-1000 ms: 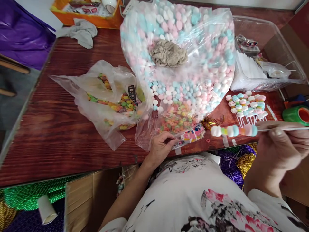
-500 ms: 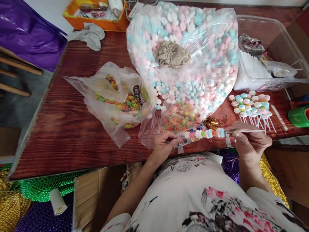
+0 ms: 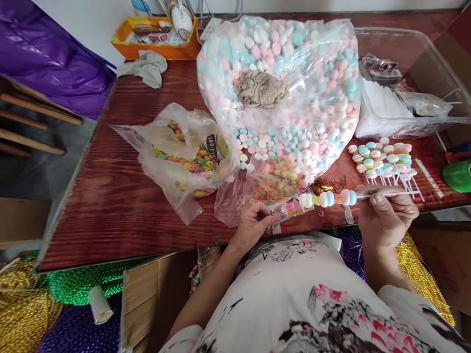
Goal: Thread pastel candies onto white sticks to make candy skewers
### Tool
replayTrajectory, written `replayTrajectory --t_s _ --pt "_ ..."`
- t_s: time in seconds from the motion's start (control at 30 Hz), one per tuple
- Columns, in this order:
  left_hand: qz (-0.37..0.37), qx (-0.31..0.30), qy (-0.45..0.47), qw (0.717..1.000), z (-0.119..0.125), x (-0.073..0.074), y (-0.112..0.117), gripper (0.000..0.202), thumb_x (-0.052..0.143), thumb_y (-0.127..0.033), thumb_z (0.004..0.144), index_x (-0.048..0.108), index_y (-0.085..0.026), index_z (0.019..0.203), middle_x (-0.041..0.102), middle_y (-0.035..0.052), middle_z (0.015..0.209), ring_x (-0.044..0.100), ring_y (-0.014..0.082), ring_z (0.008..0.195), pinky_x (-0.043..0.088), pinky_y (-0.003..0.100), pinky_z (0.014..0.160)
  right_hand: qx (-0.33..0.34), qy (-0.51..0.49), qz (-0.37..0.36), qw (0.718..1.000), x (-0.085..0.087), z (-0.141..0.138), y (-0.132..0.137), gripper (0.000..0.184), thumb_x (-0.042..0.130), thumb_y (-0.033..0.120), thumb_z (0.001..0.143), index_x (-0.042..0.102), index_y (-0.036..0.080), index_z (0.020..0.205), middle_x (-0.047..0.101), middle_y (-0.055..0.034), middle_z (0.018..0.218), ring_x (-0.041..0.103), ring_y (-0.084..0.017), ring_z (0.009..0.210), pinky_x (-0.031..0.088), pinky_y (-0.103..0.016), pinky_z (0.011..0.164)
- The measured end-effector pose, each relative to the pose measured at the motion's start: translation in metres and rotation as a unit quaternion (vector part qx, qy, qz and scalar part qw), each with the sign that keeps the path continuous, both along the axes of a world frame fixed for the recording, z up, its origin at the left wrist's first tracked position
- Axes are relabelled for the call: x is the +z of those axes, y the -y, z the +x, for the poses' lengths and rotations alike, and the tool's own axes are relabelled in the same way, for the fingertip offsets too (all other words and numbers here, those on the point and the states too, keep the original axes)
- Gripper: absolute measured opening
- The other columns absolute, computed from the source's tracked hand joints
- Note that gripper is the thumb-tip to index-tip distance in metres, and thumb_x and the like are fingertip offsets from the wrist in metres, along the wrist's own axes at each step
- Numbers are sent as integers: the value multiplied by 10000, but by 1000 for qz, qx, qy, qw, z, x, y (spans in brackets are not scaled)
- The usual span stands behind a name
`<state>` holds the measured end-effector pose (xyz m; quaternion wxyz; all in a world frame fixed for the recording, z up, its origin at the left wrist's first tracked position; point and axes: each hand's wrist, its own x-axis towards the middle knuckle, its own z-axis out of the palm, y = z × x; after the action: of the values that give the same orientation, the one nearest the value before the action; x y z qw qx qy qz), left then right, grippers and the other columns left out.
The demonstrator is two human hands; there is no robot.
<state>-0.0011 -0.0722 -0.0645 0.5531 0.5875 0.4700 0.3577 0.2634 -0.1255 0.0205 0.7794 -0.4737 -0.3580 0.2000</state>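
My right hand (image 3: 388,215) is closed around the white stick of a candy skewer (image 3: 327,198), strung with pastel marshmallows and coloured rings. The skewer lies nearly level, its candy end toward my left hand. My left hand (image 3: 253,223) pinches a small clear printed wrapper (image 3: 296,205) at the table's front edge. The skewer's left tip overlaps this wrapper; whether it is inside or just above, I cannot tell. Behind the hands lies a big clear bag of marshmallows (image 3: 265,142), with ring cereal (image 3: 275,181) at its near side.
Finished-looking skewers (image 3: 384,157) lie in a pile at right, near a green tape roll (image 3: 458,175). A clear plastic bin (image 3: 408,120) stands behind them. Left of the marshmallows is an open bag of ring cereal (image 3: 176,171). A brown cloth (image 3: 262,89) rests on the big bag.
The skewer has shifted right, away from my left hand, showing more of the printed wrapper. My left hand still pinches the wrapper. The whole view has tilted slightly.
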Motion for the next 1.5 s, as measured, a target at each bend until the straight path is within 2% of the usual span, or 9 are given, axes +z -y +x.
replayTrajectory --t_s 0.2,0.4,0.63,0.8,1.03,1.13,1.2,1.33,1.5 --pt "2 -6 26 1000 -1 0 1 321 845 -326 699 565 -173 665 516 -60 593 457 83 559 361 217 544 12 62 -26 998 -5 -6 2 66 749 148 752 743 212 738 733 3 687 687 -173 638 569 -346 671" --pt "132 -45 -32 990 -4 6 -1 288 807 -304 759 569 -172 666 533 -52 612 460 84 569 363 222 554 139 177 -56 973 -2 -1 7 72 784 159 749 772 227 769 758 -27 735 727 -227 689 593 -391 651" --pt "243 -89 -49 965 -6 7 -4 231 742 -289 833 579 -179 711 556 -44 641 494 92 587 380 228 567 126 68 -64 988 1 -9 -8 20 774 249 777 769 231 784 766 -29 729 724 -223 685 594 -372 636" --pt "255 -117 -42 959 -10 8 -3 220 730 -279 845 578 -178 722 556 -50 634 493 87 575 379 223 566 200 48 -84 975 -7 -12 -11 52 771 195 780 773 241 803 764 -11 722 702 -190 627 563 -317 569" --pt "247 -145 -75 955 -11 13 -3 203 710 -322 861 588 -181 782 595 -13 720 546 122 666 443 250 640 276 47 -145 949 -16 -21 -18 34 781 213 765 767 220 735 755 -18 717 663 -155 598 556 -292 578" --pt "259 -122 -130 949 -7 20 -4 331 731 -360 831 617 -173 1079 658 99 1047 610 219 956 506 347 834 278 35 -144 949 -16 -24 -21 40 781 242 769 759 214 750 749 -17 706 665 -152 594 550 -274 557" --pt "230 -156 -131 952 -2 27 -3 470 719 -377 839 577 -173 1238 640 141 1197 601 264 1095 495 398 938 278 23 -139 950 -13 -26 -22 53 779 247 775 746 214 800 744 -10 711 673 -150 604 544 -261 550" --pt "92 -245 -67 963 12 42 2 377 656 -380 894 620 -178 1209 695 72 996 651 243 975 516 359 882 298 44 -109 947 -9 -36 -21 97 780 215 774 692 223 814 719 14 710 663 -136 606 549 -262 582" --pt "36 -238 -9 970 25 51 3 243 735 -334 821 692 -157 982 678 29 856 625 206 856 510 294 772 370 172 -133 903 -16 -62 -21 178 754 263 808 637 206 686 641 31 619 577 -104 552 477 -236 546"
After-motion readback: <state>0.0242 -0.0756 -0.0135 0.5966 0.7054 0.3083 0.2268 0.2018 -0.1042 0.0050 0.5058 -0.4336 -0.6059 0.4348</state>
